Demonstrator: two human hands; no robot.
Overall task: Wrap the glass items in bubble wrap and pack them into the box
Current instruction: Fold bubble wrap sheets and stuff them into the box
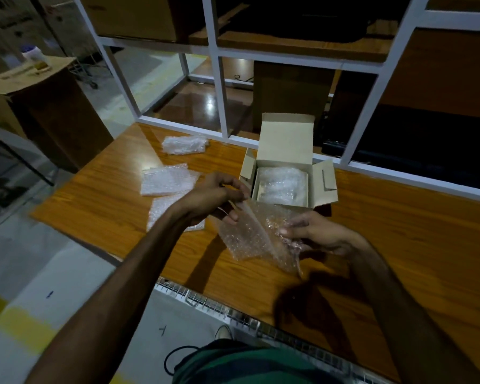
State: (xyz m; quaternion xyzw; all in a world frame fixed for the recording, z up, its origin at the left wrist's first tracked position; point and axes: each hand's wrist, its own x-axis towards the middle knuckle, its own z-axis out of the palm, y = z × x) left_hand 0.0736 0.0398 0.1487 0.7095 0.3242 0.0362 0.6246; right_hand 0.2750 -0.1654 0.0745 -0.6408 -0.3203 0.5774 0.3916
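Both hands' fingers [234, 216] pinch bubble wrap [250, 234] | box [286, 173] beyond

Both bare forearms reach forward from the bottom of the frame, the left arm running diagonally from lower left. The left hand [215, 196] is raised, back toward the camera, its grip a thumb-and-fingertip pinch closed on the upper edge of a bubble wrap sheet [247, 234]. The right hand [315, 234] sits lower, fingers curled leftward, clasping the sheet's crumpled right side.
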